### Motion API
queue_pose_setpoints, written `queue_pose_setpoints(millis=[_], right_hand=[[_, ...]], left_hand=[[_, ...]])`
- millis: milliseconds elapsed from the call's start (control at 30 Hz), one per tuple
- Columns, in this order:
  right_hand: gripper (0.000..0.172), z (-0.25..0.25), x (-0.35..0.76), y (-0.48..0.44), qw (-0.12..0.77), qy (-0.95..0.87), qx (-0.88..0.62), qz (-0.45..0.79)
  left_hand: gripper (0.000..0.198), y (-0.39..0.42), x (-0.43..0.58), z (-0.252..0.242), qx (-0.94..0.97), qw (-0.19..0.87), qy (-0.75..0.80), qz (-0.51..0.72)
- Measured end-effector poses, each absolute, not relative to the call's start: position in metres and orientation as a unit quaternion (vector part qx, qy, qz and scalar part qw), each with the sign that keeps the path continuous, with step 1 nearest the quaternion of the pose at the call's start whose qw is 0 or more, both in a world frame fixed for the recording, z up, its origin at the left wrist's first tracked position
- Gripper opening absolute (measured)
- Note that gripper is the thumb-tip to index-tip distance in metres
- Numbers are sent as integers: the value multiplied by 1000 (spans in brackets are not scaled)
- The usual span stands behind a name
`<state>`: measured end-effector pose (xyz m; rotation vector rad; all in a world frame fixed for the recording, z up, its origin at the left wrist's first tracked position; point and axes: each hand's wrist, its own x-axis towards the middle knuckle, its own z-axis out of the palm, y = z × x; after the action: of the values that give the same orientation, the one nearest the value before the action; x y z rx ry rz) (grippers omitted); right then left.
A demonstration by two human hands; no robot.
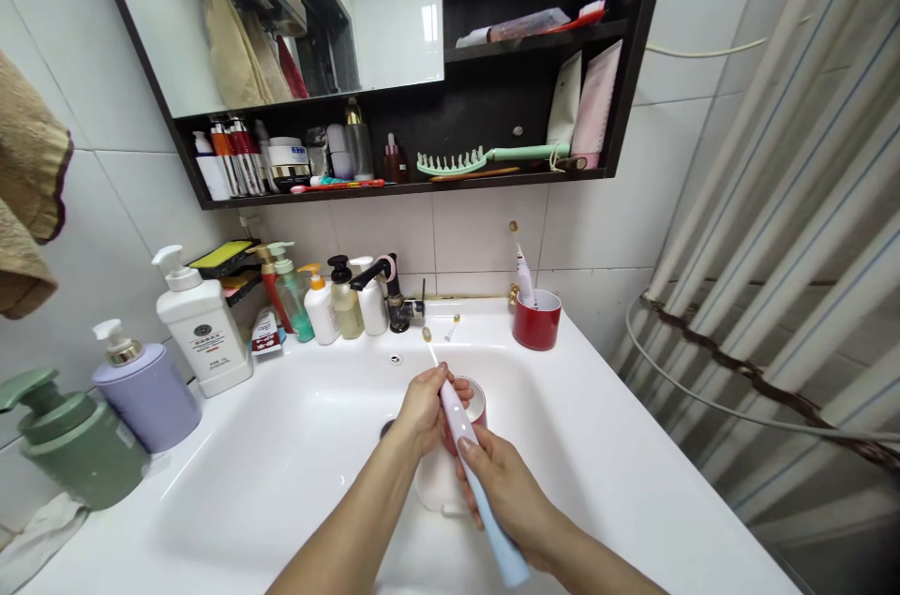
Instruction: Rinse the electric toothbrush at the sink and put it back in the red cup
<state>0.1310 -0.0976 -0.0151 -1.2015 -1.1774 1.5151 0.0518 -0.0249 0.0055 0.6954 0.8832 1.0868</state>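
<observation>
Over the basin, my right hand (502, 483) is wrapped round the handle of an electric toothbrush (479, 480) that fades from pink to blue. The toothbrush tilts, its bristled end pointing up towards the faucet. My left hand (424, 403) is closed at the narrow neck of the brush head (427, 336), just above the handle. Behind my hands, partly hidden, a red cup (479, 400) with a white inside is down in the sink (281, 473). A whitish object (434, 487) lies below it, mostly covered by my hands. A loose brush head (453, 327) rests on the back ledge.
Another red cup (536, 328) on the ledge holds a second electric toothbrush (524, 281). A black faucet (399, 304) stands at the back centre. Several pump bottles (203, 333) line the left side. A cabinet (524, 178) hangs above; white pipes (766, 295) run along the right.
</observation>
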Motion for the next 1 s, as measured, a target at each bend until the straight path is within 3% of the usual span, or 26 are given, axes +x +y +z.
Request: queue_pose_setpoints(millis=[100,233,400,633,733,833,1000], right_hand=[[27,-16,132,-96,438,-489,-499,566],[30,-14,131,-96,428,-435,-438,660],[28,-15,130,-96,444,-455,-460,619],[30,-7,132,-94,444,-439,-389,677],[30,14,140,-73,513,-503,-428,549],[27,27,148,-41,580,-550,-456,392],[25,0,152,-5,542,-574,-511,340]], left_hand=[[17,-24,52,4,334,690,400,502],[18,-23,51,3,324,718,373,491],[17,-23,52,2,337,708,368,499],[17,-26,50,14,332,716,350,504],[16,-21,44,15,376,642,367,558],[12,-15,38,3,498,499,422,571],[21,-22,31,-24,758,267,434,407]])
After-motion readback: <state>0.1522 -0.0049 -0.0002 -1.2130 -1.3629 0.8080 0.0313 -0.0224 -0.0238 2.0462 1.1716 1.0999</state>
